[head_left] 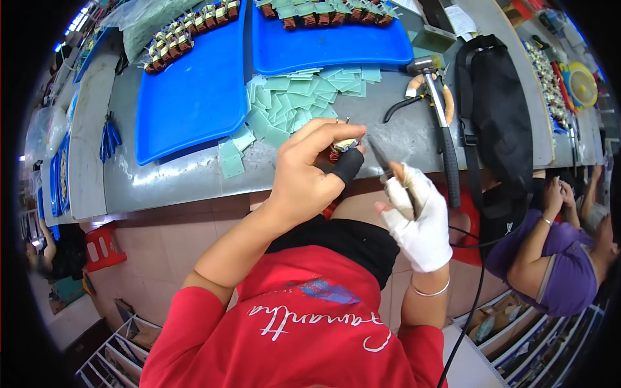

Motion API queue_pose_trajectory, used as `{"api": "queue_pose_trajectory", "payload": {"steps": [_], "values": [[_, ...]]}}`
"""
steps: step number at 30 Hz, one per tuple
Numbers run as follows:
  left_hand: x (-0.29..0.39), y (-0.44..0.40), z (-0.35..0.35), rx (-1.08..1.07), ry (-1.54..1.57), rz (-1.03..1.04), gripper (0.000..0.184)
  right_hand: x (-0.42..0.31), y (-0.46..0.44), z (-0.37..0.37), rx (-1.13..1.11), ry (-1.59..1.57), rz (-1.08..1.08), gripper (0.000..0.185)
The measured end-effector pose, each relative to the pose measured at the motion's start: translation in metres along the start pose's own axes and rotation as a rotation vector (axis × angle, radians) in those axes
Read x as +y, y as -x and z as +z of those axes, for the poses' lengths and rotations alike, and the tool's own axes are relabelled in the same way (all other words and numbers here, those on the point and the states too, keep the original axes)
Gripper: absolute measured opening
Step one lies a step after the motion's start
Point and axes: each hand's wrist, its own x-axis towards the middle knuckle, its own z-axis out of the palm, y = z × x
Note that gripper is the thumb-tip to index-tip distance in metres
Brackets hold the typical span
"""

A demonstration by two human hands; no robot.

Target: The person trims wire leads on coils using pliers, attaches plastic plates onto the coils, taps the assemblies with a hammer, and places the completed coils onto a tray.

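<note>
My left hand (301, 168), with a black cover on its thumb, is closed around a small wound coil (339, 149) with red-brown windings and a pale yellow top. My right hand (417, 220) wears a white glove with bare fingertips showing. It grips a slim, dark, pointed metal tool (380, 155), whose tip is near the coil; its exact kind is unclear. Beyond my left hand, many pale green square sheets (291, 100) lie in a loose pile on the metal table (168, 187).
Two blue trays (194, 110) hold rows of similar coils (194, 27). To the right lie a hammer (446, 116), pliers (414, 103) and a black bag (501, 110). Blue-handled tools (110, 138) lie at left. A person in purple (556, 258) sits at right.
</note>
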Motion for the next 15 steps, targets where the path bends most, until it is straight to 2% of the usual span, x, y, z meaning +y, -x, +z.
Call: {"api": "queue_pose_trajectory", "payload": {"steps": [6, 15], "values": [[0.004, 0.0, 0.003, 0.031, -0.283, 0.198, 0.034, -0.021, 0.003, 0.005, -0.028, 0.134, 0.02, 0.048], [-0.006, 0.003, 0.01, 0.111, -0.414, 0.365, 0.046, -0.026, 0.003, 0.007, -0.057, 0.236, 0.018, 0.048]]}}
